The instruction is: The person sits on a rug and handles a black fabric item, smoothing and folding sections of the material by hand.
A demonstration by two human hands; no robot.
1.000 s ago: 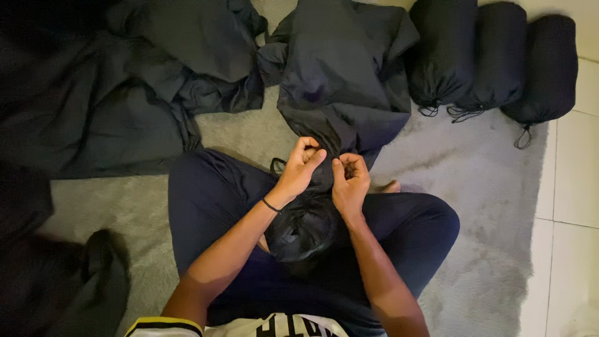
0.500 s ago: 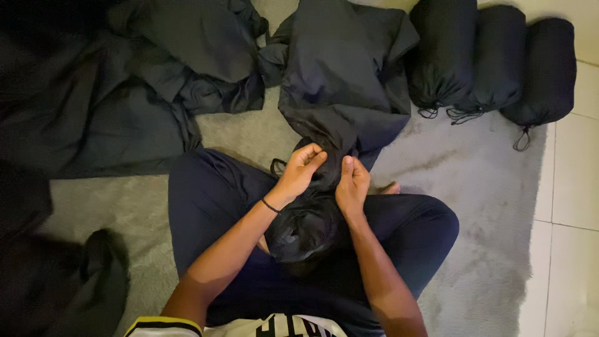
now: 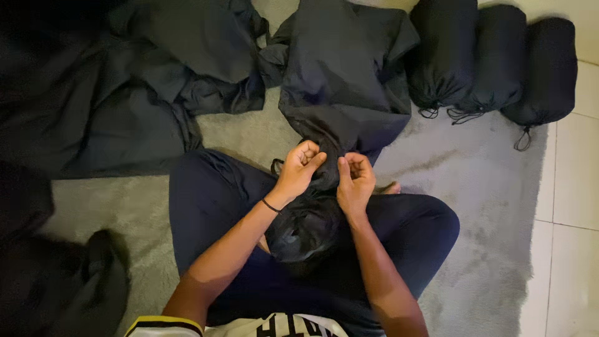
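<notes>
I sit cross-legged on a grey rug. A small black drawstring sack rests in my lap, partly filled. A large dark fabric sheet runs from the rug down into the sack's mouth. My left hand pinches the fabric at the sack's opening, fingers curled closed around it. My right hand grips the same bunched fabric just to the right, thumb up. A thin black band circles my left wrist.
Three stuffed black drawstring sacks lie side by side at the top right. More loose dark fabric is heaped at the top left and dark items at the lower left. White floor tiles border the rug at the right.
Both hands have shifted slightly lower along the bunched fabric toward the sack's mouth, the right hand dropping a little. The fabric heap and stuffed sacks have not moved.
</notes>
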